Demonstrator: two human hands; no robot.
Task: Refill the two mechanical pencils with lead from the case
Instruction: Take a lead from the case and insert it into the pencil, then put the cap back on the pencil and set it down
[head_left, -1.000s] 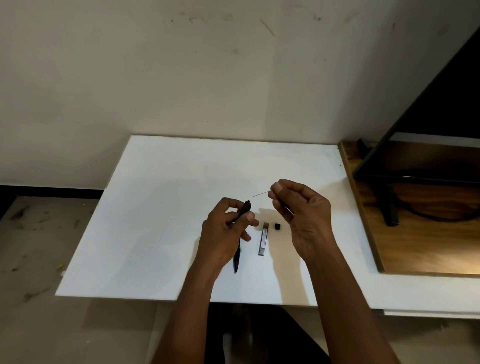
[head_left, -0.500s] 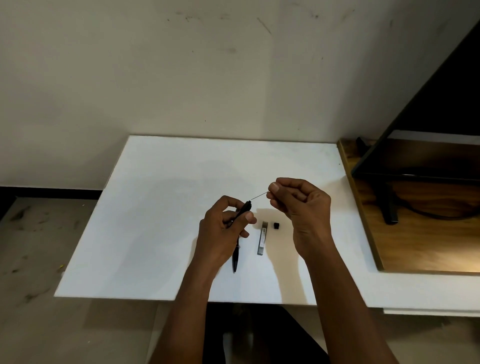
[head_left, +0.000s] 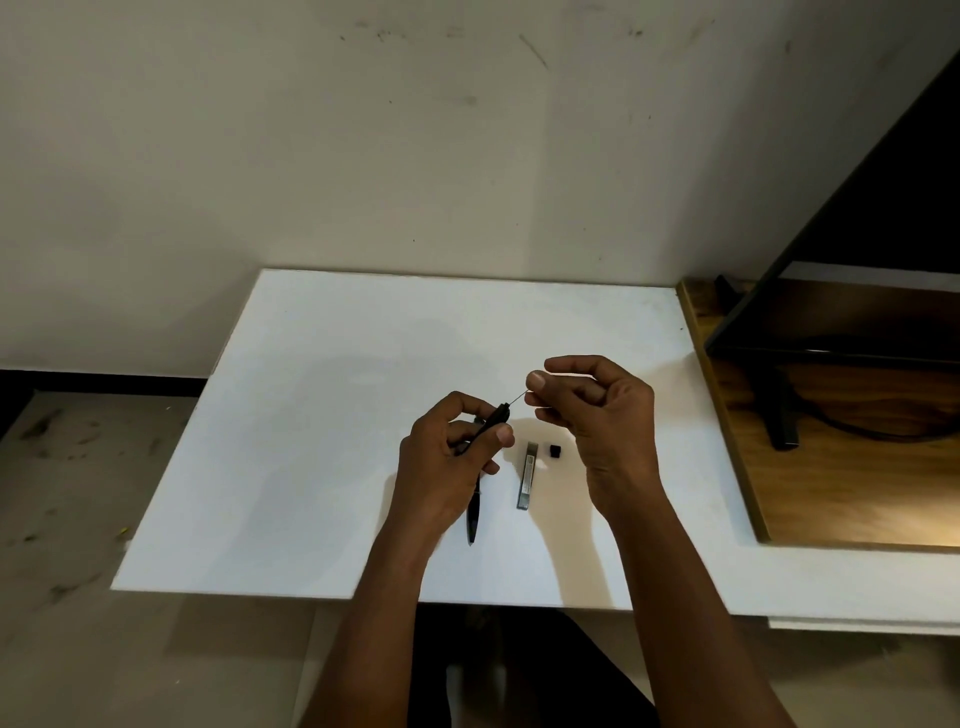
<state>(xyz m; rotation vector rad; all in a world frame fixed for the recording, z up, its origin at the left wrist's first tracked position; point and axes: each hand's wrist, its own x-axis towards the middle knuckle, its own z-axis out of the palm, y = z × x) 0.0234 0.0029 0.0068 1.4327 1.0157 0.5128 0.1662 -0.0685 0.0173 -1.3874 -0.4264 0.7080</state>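
My left hand (head_left: 447, 462) grips a black mechanical pencil (head_left: 493, 422) tilted up to the right over the white table (head_left: 322, 441). My right hand (head_left: 597, 421) pinches a thin lead (head_left: 517, 399) between thumb and forefinger. The lead's left tip meets the pencil's upper end. A second black pencil (head_left: 474, 514) lies on the table, half hidden under my left hand. The grey lead case (head_left: 525, 482) lies flat between my hands, with its small black cap (head_left: 556, 451) just to its right.
A wooden board (head_left: 841, 493) adjoins the table on the right, carrying a dark screen (head_left: 857, 249) on a black stand (head_left: 779, 415) with a cable. A plain wall stands behind the table. Bare floor lies to the left.
My right hand has moved left and down, bringing the lead's tip from a gap away to the pencil's upper end. The left hand has stayed nearly still.
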